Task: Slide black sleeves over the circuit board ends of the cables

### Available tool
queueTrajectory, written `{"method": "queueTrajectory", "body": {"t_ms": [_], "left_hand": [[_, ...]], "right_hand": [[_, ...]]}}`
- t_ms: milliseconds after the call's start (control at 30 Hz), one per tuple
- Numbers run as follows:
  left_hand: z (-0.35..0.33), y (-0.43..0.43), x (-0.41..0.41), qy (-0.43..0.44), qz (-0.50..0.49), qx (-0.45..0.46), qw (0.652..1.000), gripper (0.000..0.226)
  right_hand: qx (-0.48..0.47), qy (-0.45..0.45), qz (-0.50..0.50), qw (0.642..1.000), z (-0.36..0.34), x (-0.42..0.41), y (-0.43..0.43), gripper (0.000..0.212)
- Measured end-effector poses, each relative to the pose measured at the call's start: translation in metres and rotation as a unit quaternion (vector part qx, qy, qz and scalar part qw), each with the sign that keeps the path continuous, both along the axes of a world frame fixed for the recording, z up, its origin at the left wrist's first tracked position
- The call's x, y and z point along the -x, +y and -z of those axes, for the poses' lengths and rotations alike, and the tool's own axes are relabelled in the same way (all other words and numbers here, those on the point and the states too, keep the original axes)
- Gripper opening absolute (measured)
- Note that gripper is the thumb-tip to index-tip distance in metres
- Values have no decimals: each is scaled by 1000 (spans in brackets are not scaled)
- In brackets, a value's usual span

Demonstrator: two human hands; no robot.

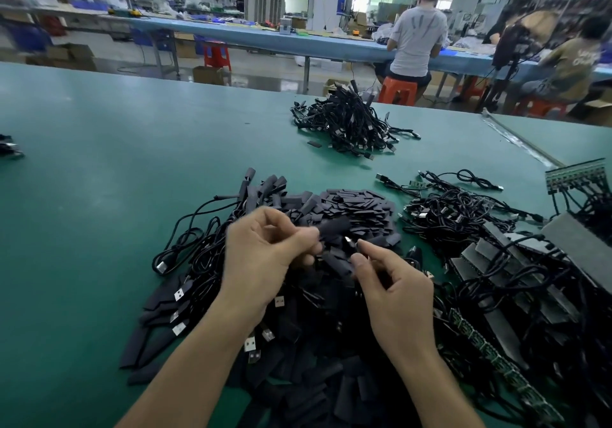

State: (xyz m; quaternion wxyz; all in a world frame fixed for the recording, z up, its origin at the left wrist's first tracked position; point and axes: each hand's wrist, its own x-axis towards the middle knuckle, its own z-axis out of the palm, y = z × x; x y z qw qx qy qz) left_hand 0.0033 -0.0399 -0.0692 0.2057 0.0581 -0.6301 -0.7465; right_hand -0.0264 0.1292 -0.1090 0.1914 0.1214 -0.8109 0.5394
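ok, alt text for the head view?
Two bare hands work above a heap of black sleeves on a green table: the left hand pinches one sleeve, the right hand a cable end. A pile of cables lies farther back.

I can't read any words or numbers here. The brown shirt (pixel 576 63) on a person sitting at the right end of the far blue bench (pixel 251 35) has white letters on its back, but they are too blurry to read.

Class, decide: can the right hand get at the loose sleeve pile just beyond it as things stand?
Probably yes: the sleeve pile lies uncovered just past the right hand. But that hand already seems to pinch a cable end, so it would need freeing first.
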Motion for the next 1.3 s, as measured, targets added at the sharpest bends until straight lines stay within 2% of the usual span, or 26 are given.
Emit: {"method": "queueTrajectory", "body": {"t_ms": [100,133,200,267,367,467,533,567,633,700,767,867,1000,1067,1133,1200,1300], "left_hand": [[-17,-23,14,21,-161,6,987,27],[-21,-33,21,12,-224,41,974,28],[-24,-51,32,-55,-307,198,929,28],[-19,-59,39,-130,-298,304,895,26],[-10,-57,44,-205,-256,372,868,19],[-10,-47,42,-162,-287,465,822,8],[-10,-38,38,-79,-309,523,791,7],[-10,-32,35,-22,-308,536,786,6],[-12,-17,28,71,-253,540,800,6],[-11,0,22,97,-141,528,832,10],[-6,17,17,77,-36,512,855,10],[12,37,15,22,67,515,854,16],[40,42,18,-19,88,514,853,12],[47,42,20,-13,85,508,857,10],[49,42,22,-19,88,501,861,10],[50,41,24,-26,92,477,874,10],[53,40,27,-23,92,447,889,13]], "right_hand": [[-102,32,24,994,-2,-1,1,9],[-142,24,17,990,-3,-2,2,10],[-227,-14,-5,974,-6,-5,1,15],[-275,-34,-7,961,-11,-9,-1,19],[-302,-36,34,952,-22,-11,2,19],[-373,-45,104,921,-31,-10,14,20],[-383,-69,127,912,-37,-11,21,22],[-374,-75,129,916,-38,-12,23,22],[-349,-75,123,926,-39,-11,24,23],[-306,-69,107,944,-37,-8,21,24],[-229,-57,97,967,-38,-6,19,24],[-144,-18,116,983,-48,-4,22,26],[-241,30,85,966,-65,-14,32,18],[-324,11,80,942,-70,-22,41,16],[-433,-76,92,894,-71,-30,53,27],[-469,-192,83,858,-70,-33,62,40],[-404,-276,71,869,-62,-30,70,40]]}}
